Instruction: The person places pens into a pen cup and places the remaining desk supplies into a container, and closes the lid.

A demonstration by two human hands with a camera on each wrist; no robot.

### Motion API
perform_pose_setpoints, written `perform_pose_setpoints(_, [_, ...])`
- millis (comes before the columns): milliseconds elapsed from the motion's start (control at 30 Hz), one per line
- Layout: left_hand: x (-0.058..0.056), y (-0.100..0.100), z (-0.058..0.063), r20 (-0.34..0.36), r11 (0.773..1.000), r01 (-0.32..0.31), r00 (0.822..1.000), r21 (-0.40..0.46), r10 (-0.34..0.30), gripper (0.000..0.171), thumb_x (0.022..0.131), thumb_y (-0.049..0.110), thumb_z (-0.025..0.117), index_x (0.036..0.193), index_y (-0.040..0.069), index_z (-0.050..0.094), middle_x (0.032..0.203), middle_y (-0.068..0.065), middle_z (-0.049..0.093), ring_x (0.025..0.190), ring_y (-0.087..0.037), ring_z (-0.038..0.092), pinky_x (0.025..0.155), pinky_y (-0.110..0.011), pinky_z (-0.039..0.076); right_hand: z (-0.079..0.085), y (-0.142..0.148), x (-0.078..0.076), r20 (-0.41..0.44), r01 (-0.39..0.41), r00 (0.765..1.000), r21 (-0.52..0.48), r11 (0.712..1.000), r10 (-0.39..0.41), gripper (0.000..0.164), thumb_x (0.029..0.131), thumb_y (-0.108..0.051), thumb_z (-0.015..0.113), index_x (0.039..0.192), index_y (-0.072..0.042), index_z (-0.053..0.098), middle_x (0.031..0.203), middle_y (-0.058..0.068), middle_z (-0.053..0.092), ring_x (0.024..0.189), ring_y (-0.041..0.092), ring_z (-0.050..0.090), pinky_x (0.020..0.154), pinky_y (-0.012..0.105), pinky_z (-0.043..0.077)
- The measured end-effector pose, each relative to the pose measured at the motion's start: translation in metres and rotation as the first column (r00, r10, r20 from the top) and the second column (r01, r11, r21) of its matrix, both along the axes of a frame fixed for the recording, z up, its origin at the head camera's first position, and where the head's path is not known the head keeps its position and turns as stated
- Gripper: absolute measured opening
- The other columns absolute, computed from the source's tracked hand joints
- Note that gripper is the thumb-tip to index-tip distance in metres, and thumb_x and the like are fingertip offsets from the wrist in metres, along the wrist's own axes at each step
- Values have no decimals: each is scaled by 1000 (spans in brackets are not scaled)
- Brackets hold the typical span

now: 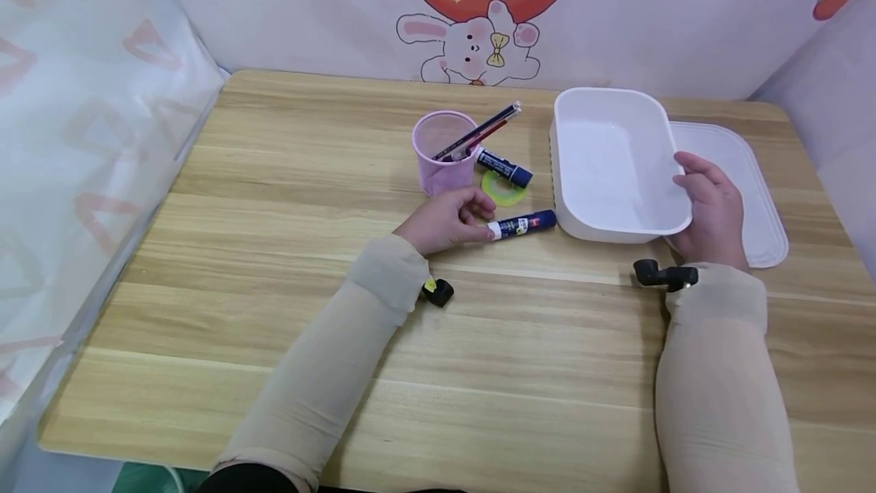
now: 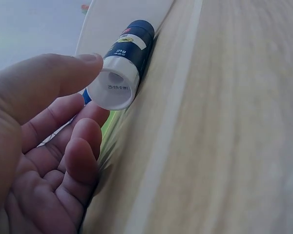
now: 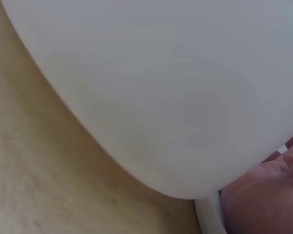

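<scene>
A glue stick [image 1: 523,225] with a white base and dark blue cap lies on the table; its white end faces my left hand [image 1: 452,217]. In the left wrist view, the left thumb [image 2: 73,73] touches that end while the other fingers curl loosely beside it. My right hand [image 1: 715,208] holds a white plastic box [image 1: 616,166] by its right side, fingertips at the rim. Beneath and beside that hand lies a white lid [image 1: 760,196]. The box's outer wall [image 3: 161,97] fills most of the right wrist view, hiding the right fingers' undersides.
A pink mesh pen cup [image 1: 443,173] holding pencils [image 1: 479,131] stands behind the left hand. Beside it, a second glue stick [image 1: 505,167] rests over a yellow-green tape roll [image 1: 502,192]. The wooden table [image 1: 274,173] meets a printed wall covering [image 1: 308,14] at the back.
</scene>
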State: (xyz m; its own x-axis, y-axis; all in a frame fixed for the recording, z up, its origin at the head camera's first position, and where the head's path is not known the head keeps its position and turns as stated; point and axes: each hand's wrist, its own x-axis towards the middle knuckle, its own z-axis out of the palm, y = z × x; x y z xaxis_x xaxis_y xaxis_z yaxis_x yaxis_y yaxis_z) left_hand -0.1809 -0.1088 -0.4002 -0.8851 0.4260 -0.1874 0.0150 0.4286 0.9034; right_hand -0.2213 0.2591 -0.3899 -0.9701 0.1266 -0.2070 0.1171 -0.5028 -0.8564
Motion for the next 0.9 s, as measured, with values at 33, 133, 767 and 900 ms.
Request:
perform_pose_setpoints(33, [0,0,0,-2,1000,-2,1000,-3,2,37,84,16,83,116,12,64,109,2,67,92,-18,61,84,-28,53,0,0,0,-5,7,1000,-6,1000,-7,33,97,0,57,129,-6,63,150,1,46,135,18,46,89,28,56])
perform_pose_setpoints(133, [-1,1,-2,-4,1000,-15,1000,4,15,35,85,15,81,115,11,64,108,0,67,94,-17,61,85,-28,52,-1,-1,1,-11,23,1000,-11,1000,-23,33,97,1,57,129,-5,63,149,1,47,136,19,46,90,28,56])
perform_pose_setpoints(767, [-2,2,-1,-18,1000,-28,999,0,28,35,84,14,82,114,10,64,107,-2,66,91,-18,61,84,-28,53,-5,-4,4,-54,63,997,54,997,-60,32,99,0,55,129,-3,63,146,4,48,136,21,48,91,30,53])
perform_pose_setpoints(900, [-2,4,0,-32,999,-16,999,-42,15,34,85,13,82,114,10,64,106,-2,66,90,-18,61,83,-28,53,-4,-5,4,-50,62,997,67,996,-59,32,99,-1,55,130,-4,63,146,3,48,134,21,49,90,30,53])
